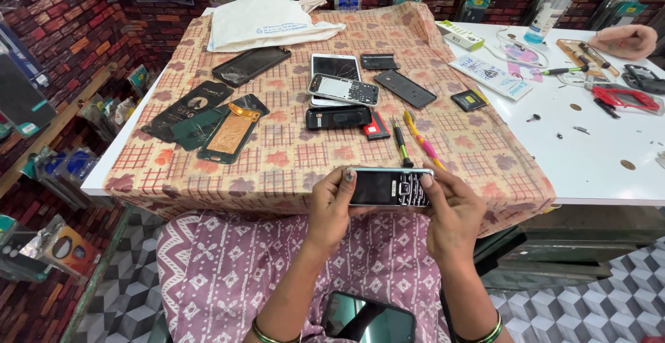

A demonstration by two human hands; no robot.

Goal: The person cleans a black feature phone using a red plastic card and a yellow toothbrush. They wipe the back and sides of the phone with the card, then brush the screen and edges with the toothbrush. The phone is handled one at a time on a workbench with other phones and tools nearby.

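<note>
Down near the front edge of the counter point(589, 170), both hands hold one small keypad phone point(389, 187) sideways, above the person's lap. The left hand point(331, 208) closes its grip on the screen end, thumb on the top edge; the right hand point(451, 213) closes its grip on the keypad end. The phone hangs in the air, clear of the patterned cloth point(291, 156) that covers most of the counter.

On the cloth lie phone parts: a white keypad frame point(344, 89) resting on a white smartphone point(334, 66), a black phone body point(338, 117) just below them, a dark back cover point(404, 88), an opened handset with a copper-coloured panel point(230, 133), and a green screwdriver point(401, 144) beside a yellow and pink tool point(422, 139).

A likely risk: if either grip loosens, the phone would fall past the counter edge onto the lap or the tiled floor point(609, 294). Another phone point(368, 319) rests on the lap and could slide off if the knees shift.

Containers are few: a white cloth bag point(267, 21) lies flat at the far edge, contents hidden, and a clear spray bottle point(552, 7) stands on the bare white part, its fill level hard to tell.
</note>
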